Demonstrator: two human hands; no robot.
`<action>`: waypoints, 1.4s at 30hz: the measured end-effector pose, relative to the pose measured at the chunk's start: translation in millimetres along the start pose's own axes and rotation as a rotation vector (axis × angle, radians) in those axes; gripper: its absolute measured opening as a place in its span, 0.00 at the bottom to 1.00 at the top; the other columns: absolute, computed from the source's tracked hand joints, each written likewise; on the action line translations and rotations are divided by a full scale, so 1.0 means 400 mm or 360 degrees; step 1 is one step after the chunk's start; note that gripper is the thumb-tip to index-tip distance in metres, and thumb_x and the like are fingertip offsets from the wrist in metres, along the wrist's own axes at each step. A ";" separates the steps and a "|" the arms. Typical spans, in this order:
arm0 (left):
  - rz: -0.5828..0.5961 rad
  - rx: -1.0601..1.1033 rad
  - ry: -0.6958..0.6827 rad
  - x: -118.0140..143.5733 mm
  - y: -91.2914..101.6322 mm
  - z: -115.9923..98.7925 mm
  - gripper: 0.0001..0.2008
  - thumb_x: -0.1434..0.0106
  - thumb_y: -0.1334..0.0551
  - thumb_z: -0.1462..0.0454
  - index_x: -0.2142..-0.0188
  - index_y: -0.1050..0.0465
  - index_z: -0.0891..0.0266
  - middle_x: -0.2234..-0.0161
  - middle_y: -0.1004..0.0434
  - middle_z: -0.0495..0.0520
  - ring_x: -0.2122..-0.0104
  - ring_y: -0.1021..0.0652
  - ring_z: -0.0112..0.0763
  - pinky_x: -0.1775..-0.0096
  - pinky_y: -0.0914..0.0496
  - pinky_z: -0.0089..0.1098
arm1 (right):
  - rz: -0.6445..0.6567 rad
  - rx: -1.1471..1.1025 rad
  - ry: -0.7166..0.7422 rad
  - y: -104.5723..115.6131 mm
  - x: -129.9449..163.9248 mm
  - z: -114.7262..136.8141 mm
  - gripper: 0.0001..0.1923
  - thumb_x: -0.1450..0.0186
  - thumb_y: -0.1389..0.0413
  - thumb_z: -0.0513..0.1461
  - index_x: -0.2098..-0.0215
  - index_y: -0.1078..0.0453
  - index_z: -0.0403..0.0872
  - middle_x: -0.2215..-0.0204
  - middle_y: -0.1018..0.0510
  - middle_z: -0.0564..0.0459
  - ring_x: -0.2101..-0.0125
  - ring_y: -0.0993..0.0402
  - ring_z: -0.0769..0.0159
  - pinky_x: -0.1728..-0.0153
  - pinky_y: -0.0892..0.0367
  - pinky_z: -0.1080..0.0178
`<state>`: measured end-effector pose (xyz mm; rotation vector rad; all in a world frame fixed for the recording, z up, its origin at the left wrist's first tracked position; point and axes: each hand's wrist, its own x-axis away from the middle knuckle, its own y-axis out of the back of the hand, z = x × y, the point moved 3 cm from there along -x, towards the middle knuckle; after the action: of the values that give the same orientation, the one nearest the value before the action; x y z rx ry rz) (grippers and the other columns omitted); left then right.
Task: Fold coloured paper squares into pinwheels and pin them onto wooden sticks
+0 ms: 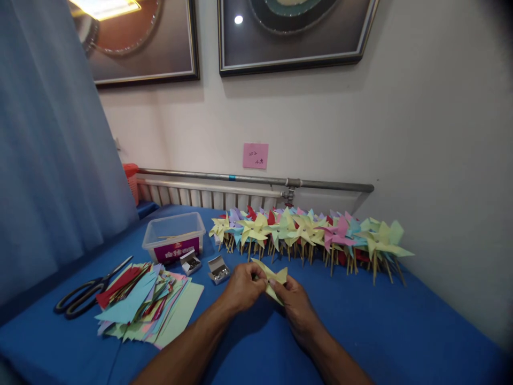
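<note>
Left hand (242, 286) pinches pale yellow folded paper pinwheel (272, 278) at centre, keeping flaps gathered | right hand (294, 302) grips its lower edge | pinwheel above blue tablecloth (380, 326), near open pin boxes (204, 266), before finished pinwheel row (308, 232)

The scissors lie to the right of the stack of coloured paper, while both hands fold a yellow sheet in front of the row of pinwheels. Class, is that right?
Not quite. The head view shows the scissors to the left of the stack of coloured paper, not the right. The rest holds: the left hand and right hand fold a yellow sheet in front of the row of pinwheels.
</note>
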<state>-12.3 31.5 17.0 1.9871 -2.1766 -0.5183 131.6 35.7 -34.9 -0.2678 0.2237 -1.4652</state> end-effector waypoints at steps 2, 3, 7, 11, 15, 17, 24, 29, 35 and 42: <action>0.0011 0.0018 0.0025 0.001 0.000 0.001 0.02 0.46 0.39 0.69 0.74 0.29 0.63 0.80 0.32 0.44 0.79 0.35 0.22 0.75 0.45 0.25 | -0.0003 0.0014 -0.0008 0.004 -0.005 -0.009 0.29 0.52 0.27 0.55 0.61 0.23 0.44 0.74 0.17 0.51 0.76 0.24 0.62 0.71 0.31 0.62; 0.0013 0.0027 0.0037 0.001 -0.001 0.002 0.02 0.46 0.39 0.69 0.74 0.29 0.63 0.81 0.32 0.43 0.80 0.36 0.22 0.76 0.46 0.25 | -0.0003 0.0026 -0.0010 0.006 -0.007 -0.012 0.29 0.52 0.28 0.55 0.61 0.23 0.44 0.74 0.17 0.51 0.76 0.24 0.62 0.71 0.32 0.62; 0.0012 0.0062 0.0037 0.000 -0.003 0.004 0.02 0.47 0.39 0.69 0.75 0.29 0.63 0.81 0.33 0.43 0.80 0.36 0.21 0.77 0.47 0.25 | 0.0004 0.0059 0.0007 0.009 -0.010 -0.013 0.30 0.52 0.28 0.56 0.60 0.23 0.44 0.73 0.17 0.50 0.75 0.24 0.61 0.71 0.32 0.62; -0.0016 0.0088 0.0033 -0.001 -0.003 0.002 0.02 0.48 0.39 0.69 0.76 0.30 0.63 0.82 0.33 0.43 0.80 0.36 0.22 0.76 0.46 0.25 | 0.0034 0.0054 0.0033 0.006 -0.007 -0.005 0.30 0.51 0.28 0.56 0.59 0.22 0.44 0.72 0.17 0.50 0.74 0.24 0.60 0.70 0.32 0.61; -0.0026 0.0102 0.0036 -0.002 -0.003 0.006 0.03 0.48 0.38 0.68 0.76 0.29 0.63 0.82 0.33 0.44 0.80 0.37 0.22 0.76 0.47 0.26 | 0.0039 0.0046 0.0075 0.002 -0.002 0.004 0.27 0.50 0.28 0.54 0.60 0.22 0.45 0.72 0.17 0.50 0.71 0.23 0.59 0.68 0.31 0.61; -0.0030 0.0108 0.0030 -0.003 -0.004 0.011 0.03 0.48 0.38 0.68 0.77 0.29 0.63 0.82 0.34 0.44 0.80 0.37 0.22 0.76 0.47 0.26 | 0.0031 0.0037 0.0075 0.002 -0.002 0.005 0.26 0.51 0.27 0.53 0.62 0.22 0.46 0.72 0.17 0.51 0.72 0.23 0.59 0.68 0.31 0.61; -0.0114 0.0207 0.0018 -0.005 -0.014 0.023 0.04 0.49 0.36 0.67 0.77 0.31 0.62 0.82 0.35 0.43 0.80 0.37 0.23 0.76 0.45 0.26 | 0.0025 0.0116 0.0111 0.002 0.000 0.013 0.26 0.50 0.28 0.54 0.62 0.22 0.45 0.72 0.17 0.50 0.72 0.24 0.60 0.68 0.31 0.61; -0.0191 0.0272 -0.0013 -0.005 -0.020 0.027 0.05 0.49 0.36 0.67 0.76 0.33 0.61 0.79 0.34 0.43 0.77 0.35 0.24 0.75 0.43 0.26 | -0.0023 0.0154 0.0148 0.001 0.005 0.023 0.27 0.51 0.28 0.55 0.64 0.23 0.45 0.73 0.18 0.51 0.73 0.25 0.60 0.70 0.31 0.62; -0.0185 0.0332 -0.0089 -0.004 -0.020 0.025 0.05 0.50 0.36 0.68 0.75 0.33 0.61 0.78 0.33 0.44 0.76 0.34 0.24 0.73 0.41 0.25 | -0.0002 0.0143 0.0143 0.001 0.009 0.026 0.25 0.49 0.29 0.54 0.65 0.25 0.46 0.75 0.20 0.53 0.74 0.27 0.62 0.71 0.33 0.64; -0.0188 0.0289 -0.0103 -0.003 -0.016 0.018 0.05 0.50 0.36 0.68 0.75 0.33 0.61 0.78 0.33 0.44 0.75 0.35 0.25 0.72 0.41 0.26 | 0.0048 0.0184 0.0152 0.002 0.010 0.027 0.24 0.46 0.30 0.54 0.63 0.24 0.45 0.74 0.20 0.53 0.74 0.27 0.63 0.71 0.34 0.63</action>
<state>-8.7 33.2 8.3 2.2327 -2.2265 -0.4188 136.0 32.1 -24.9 -0.1007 0.2186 -1.4566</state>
